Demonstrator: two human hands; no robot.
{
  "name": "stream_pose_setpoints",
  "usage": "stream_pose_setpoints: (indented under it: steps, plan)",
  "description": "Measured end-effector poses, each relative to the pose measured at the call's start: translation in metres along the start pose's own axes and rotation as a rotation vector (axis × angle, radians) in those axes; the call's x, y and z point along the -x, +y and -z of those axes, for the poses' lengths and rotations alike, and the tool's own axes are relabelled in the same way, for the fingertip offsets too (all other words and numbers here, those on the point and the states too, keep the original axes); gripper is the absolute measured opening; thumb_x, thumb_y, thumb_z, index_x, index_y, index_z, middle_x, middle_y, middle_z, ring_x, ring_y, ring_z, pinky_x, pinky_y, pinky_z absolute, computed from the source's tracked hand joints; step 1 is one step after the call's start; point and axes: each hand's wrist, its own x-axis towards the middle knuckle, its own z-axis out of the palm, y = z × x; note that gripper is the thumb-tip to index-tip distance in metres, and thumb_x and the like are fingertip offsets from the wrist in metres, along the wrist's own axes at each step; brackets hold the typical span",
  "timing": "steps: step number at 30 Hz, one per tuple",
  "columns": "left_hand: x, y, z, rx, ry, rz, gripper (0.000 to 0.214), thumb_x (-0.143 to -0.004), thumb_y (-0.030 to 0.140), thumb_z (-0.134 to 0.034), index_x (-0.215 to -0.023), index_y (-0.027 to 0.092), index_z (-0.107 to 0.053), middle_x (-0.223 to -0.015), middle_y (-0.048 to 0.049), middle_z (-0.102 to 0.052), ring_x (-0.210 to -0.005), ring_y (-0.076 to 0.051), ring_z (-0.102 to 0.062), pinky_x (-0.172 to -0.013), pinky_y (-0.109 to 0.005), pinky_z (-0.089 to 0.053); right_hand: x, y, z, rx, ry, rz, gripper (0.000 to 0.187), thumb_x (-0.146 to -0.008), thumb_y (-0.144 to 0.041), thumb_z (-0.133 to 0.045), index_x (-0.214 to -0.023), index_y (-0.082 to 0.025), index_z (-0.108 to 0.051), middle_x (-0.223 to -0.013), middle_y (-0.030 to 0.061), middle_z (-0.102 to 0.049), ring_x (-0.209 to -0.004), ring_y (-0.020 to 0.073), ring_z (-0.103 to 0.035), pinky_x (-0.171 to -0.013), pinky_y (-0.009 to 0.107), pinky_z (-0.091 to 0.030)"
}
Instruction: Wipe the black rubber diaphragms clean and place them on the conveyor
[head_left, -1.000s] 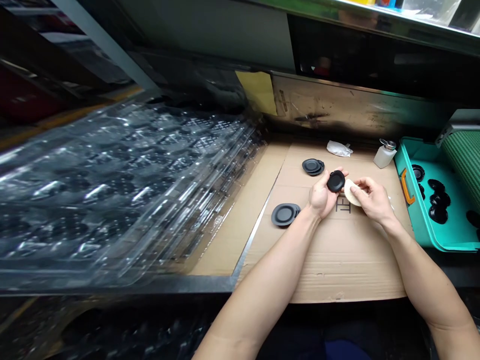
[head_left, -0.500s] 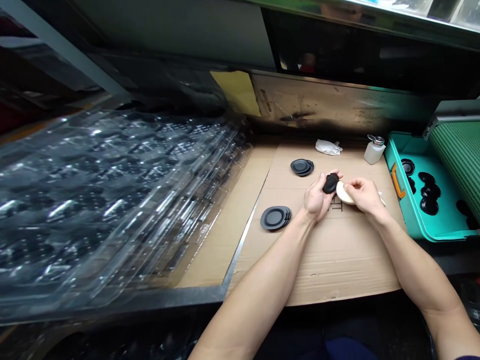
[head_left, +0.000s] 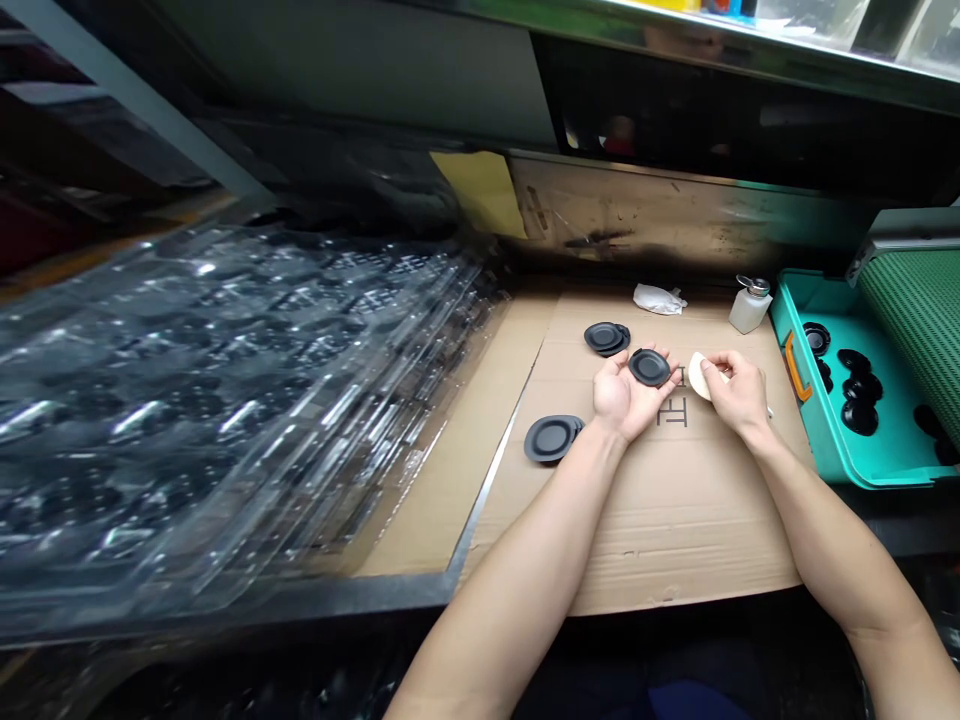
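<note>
black rubber disc [head_left: 649, 367] lying on open, palm-up left hand [head_left: 626, 395] | right hand [head_left: 739, 392] pinching cream sponge pad [head_left: 700, 375], just beside disc | teal tray [head_left: 840, 466], right: loose black discs [head_left: 859, 415] inside | two disc stacks [head_left: 606, 338] on cardboard sheet [head_left: 675, 530] | clear blister trays [head_left: 225, 400] piled left

Your left hand [head_left: 622, 398] lies palm up, fingers lightly curled; just right of it (barely a gap) your right hand [head_left: 739, 392] pinches palm down, your left forearm [head_left: 525, 540] and right forearm [head_left: 832, 540] angling inward.
</note>
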Motion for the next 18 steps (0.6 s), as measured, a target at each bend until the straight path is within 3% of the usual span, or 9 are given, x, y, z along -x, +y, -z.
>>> stream_pose_setpoints:
  steps: [3,6,9,13,16,18]
  plan:
    - [0.005,0.008,-0.004,0.060,-0.011,-0.014,0.034,-0.105,0.032,-0.038,-0.114,0.013,-0.065,-0.100,-0.0138,-0.073,-0.105,-0.028,-0.074,-0.091,-0.046,-0.062,0.005,-0.004,0.001,0.079,-0.159,0.125,0.022,-0.096,-0.040,-0.059,-0.095,-0.022,-0.072,-0.097,0.0060,-0.076,-0.092,0.0219,-0.068,-0.088,0.033,-0.050]
    - [0.009,0.012,-0.009,0.121,0.026,0.015,0.041,-0.109,0.038,-0.036,-0.124,0.009,-0.061,-0.099,-0.0150,-0.072,-0.102,-0.026,-0.075,-0.085,-0.037,-0.065,0.007,-0.007,0.009,0.257,-0.150,0.217,0.027,-0.101,-0.041,-0.055,-0.099,-0.022,-0.074,-0.104,0.0094,-0.074,-0.103,0.0256,-0.065,-0.096,0.038,-0.048]
    - [0.012,0.015,-0.014,0.145,0.067,0.092,0.051,-0.110,0.046,-0.035,-0.132,0.007,-0.057,-0.098,-0.0162,-0.070,-0.090,-0.022,-0.075,-0.069,-0.025,-0.065,0.003,-0.006,0.025,0.513,-0.100,0.129,0.029,-0.101,-0.041,-0.054,-0.107,-0.022,-0.074,-0.114,0.0150,-0.072,-0.110,0.0326,-0.063,-0.095,0.045,-0.047]
    - [0.013,0.015,-0.017,0.111,0.090,0.133,0.048,-0.110,0.045,-0.034,-0.129,0.007,-0.057,-0.092,-0.0147,-0.070,-0.078,-0.018,-0.073,-0.057,-0.020,-0.060,-0.003,0.001,0.039,0.757,-0.222,-0.051,0.025,-0.096,-0.038,-0.062,-0.105,-0.019,-0.076,-0.110,0.0209,-0.072,-0.100,0.0368,-0.067,-0.082,0.044,-0.048]
    - [0.012,0.013,-0.014,0.036,0.047,0.105,0.045,-0.110,0.042,-0.031,-0.119,0.010,-0.060,-0.093,-0.0164,-0.072,-0.072,-0.018,-0.071,-0.050,-0.021,-0.055,-0.006,0.004,0.040,0.725,-0.294,-0.068,0.024,-0.097,-0.032,-0.056,-0.100,-0.018,-0.076,-0.099,0.0196,-0.074,-0.089,0.0339,-0.069,-0.076,0.041,-0.047]
    - [0.011,0.011,-0.012,-0.037,0.005,0.062,0.043,-0.108,0.044,-0.031,-0.113,0.013,-0.061,-0.096,-0.0173,-0.074,-0.064,-0.018,-0.067,-0.045,-0.023,-0.048,-0.008,0.003,0.039,0.591,-0.273,0.008,0.025,-0.098,-0.031,-0.054,-0.105,-0.019,-0.076,-0.098,0.0156,-0.076,-0.090,0.0316,-0.070,-0.078,0.038,-0.047]
